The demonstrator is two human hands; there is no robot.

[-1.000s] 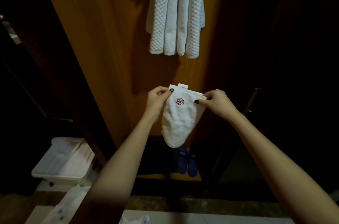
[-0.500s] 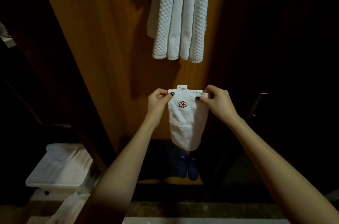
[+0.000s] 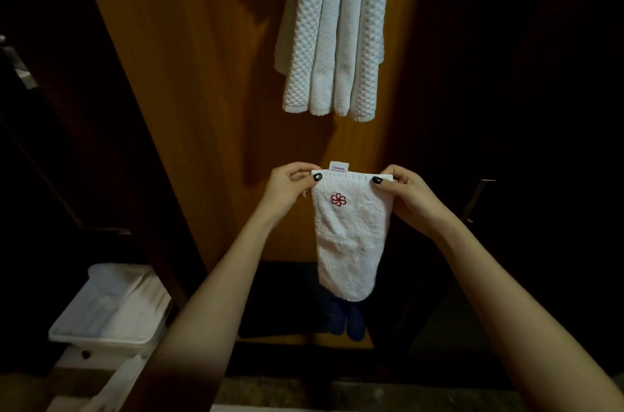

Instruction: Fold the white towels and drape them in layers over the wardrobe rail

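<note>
A small white towel point(image 3: 349, 236) with a red embroidered flower and a label on its top edge hangs folded lengthwise in front of me. My left hand point(image 3: 287, 190) pinches its top left corner. My right hand point(image 3: 407, 193) pinches its top right corner. Above it, several folded white towels point(image 3: 332, 29) hang side by side from the top of the view; the wardrobe rail itself is out of sight.
The wooden wardrobe panel point(image 3: 202, 90) stands behind the towels. A white plastic bin point(image 3: 111, 307) with white cloth sits low at the left. Blue slippers point(image 3: 347, 322) lie on the wardrobe floor under the held towel. A metal handle point(image 3: 479, 198) shows at the right.
The held towel's top edge has been pulled straight and level, and it hangs flatter now. The view has tilted slightly, so the hanging towels sit lower in the frame.
</note>
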